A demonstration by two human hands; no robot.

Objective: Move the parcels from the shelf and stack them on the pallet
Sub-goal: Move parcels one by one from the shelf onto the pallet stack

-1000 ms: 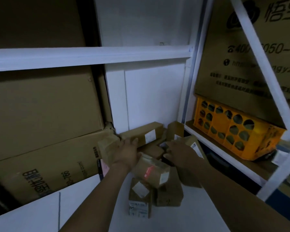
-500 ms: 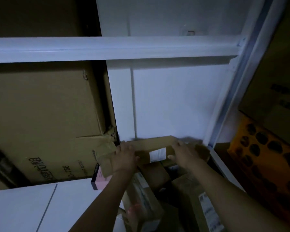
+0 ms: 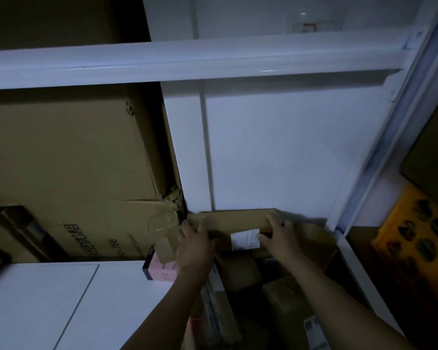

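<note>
Left hand (image 3: 195, 245) grips the left end of the long parcel (image 3: 235, 219). Right hand (image 3: 281, 238) grips its right part, fingers curled over the top edge, thumb beside the white label (image 3: 245, 239). The parcel lies at the shelf back, against the white wall (image 3: 276, 147), on top of other parcels (image 3: 238, 271). A large carton (image 3: 74, 160) adjoins its left end, the upright post (image 3: 379, 160) stands near its right end, and the shelf beam (image 3: 187, 61) is well above

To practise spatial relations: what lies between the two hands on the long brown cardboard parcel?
A white rectangular label on the front of the long brown cardboard parcel lies between the left hand and right hand, in the head view.
</note>
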